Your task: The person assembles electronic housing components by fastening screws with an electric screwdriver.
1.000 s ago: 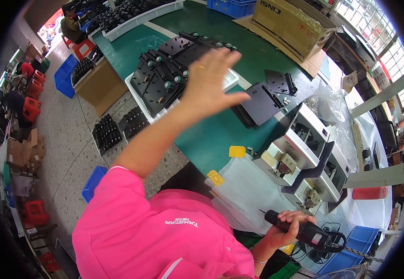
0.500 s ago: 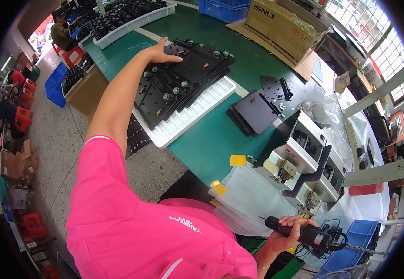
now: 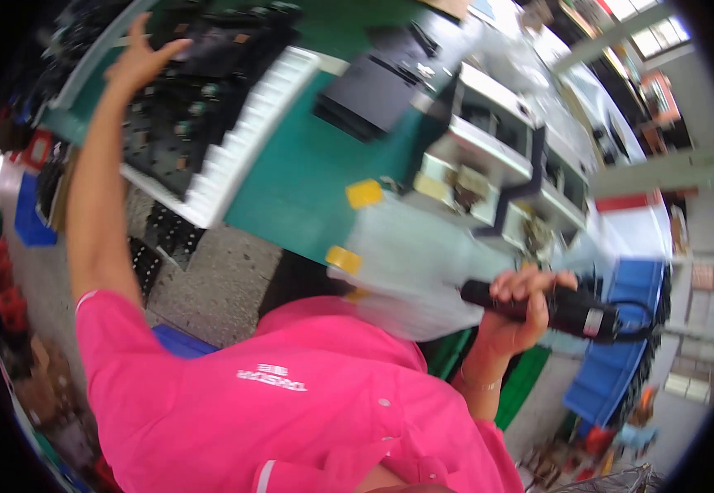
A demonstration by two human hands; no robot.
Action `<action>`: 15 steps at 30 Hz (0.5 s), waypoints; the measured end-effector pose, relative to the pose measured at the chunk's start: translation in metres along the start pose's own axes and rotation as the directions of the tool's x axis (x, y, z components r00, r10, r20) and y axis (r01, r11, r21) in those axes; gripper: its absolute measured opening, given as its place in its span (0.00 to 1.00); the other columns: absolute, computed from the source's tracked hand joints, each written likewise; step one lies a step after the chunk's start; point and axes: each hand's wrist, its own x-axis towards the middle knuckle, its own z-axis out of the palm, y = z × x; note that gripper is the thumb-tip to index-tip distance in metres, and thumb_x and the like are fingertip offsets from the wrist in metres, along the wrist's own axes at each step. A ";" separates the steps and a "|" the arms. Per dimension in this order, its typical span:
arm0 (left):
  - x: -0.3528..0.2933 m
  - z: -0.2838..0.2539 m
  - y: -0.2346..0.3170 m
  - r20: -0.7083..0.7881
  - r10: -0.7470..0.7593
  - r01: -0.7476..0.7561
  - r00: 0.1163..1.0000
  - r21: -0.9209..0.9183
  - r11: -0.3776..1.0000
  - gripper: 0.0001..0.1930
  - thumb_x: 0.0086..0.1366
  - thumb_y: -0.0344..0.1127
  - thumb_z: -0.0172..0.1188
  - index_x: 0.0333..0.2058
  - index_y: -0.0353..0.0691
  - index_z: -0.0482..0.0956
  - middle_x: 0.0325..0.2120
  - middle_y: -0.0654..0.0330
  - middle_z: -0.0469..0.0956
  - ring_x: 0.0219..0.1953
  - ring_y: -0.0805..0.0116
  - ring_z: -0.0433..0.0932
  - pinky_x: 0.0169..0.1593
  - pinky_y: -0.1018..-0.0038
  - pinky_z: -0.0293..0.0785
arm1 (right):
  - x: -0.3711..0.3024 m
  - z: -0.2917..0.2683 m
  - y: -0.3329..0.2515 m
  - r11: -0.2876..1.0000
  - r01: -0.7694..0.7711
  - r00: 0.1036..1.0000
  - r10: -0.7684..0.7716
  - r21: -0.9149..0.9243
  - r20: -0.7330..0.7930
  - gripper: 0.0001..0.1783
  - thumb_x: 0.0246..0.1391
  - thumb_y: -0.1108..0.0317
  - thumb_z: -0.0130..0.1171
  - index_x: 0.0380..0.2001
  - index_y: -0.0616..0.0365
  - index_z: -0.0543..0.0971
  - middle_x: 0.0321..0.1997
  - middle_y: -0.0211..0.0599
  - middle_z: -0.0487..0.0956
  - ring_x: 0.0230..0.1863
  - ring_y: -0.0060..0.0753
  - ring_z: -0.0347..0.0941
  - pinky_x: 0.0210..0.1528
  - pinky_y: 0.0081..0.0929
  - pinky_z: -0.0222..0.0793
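My left hand reaches to the far left, its thumb and fingers spread apart. It is beside a stack of black plates with small parts fixed on them, and blur hides whether it touches them. The plates lie on a white ridged tray on the green table. At the lower right my right hand wraps round a black electric screwdriver, held level with its tip toward the left. A cable loops from its rear end.
Dark flat panels lie right of the tray. Silver-and-black metal fixtures stand near the right hand, behind a white sheet with yellow tape. A blue crate is at the right. Another tray holds black parts, far left.
The view has swung, so the table things sit farther left and higher. My left hand stays at the plate stack, fingers more spread. The right hand still grips the screwdriver.
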 end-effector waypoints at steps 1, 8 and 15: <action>-0.008 -0.003 0.017 -0.004 0.065 -0.065 0.998 -0.030 0.997 0.55 0.47 0.72 0.63 0.68 0.56 0.47 0.58 0.47 0.70 0.59 0.48 0.70 0.61 0.52 0.59 | 0.006 0.002 0.002 0.999 0.034 0.999 -0.034 0.012 0.016 0.25 0.54 0.69 0.55 0.55 0.51 0.62 0.26 0.32 0.66 0.26 0.29 0.65 0.27 0.33 0.69; -0.159 -0.076 0.133 -0.089 0.483 -0.482 0.871 -0.347 0.805 0.47 0.44 0.44 0.72 0.63 0.44 0.60 0.59 0.52 0.68 0.57 0.56 0.73 0.61 0.66 0.66 | 0.053 0.025 0.017 0.965 0.247 0.964 -0.254 0.090 0.075 0.28 0.56 0.70 0.52 0.59 0.51 0.59 0.27 0.35 0.67 0.25 0.32 0.66 0.27 0.36 0.72; -0.286 -0.073 0.206 0.265 0.685 -0.487 0.679 -0.536 0.689 0.54 0.29 0.44 0.76 0.61 0.45 0.62 0.58 0.53 0.67 0.62 0.54 0.65 0.68 0.52 0.39 | 0.069 0.033 0.031 0.940 0.334 0.936 -0.340 0.071 0.093 0.25 0.53 0.77 0.51 0.54 0.56 0.60 0.24 0.39 0.70 0.22 0.33 0.69 0.26 0.36 0.74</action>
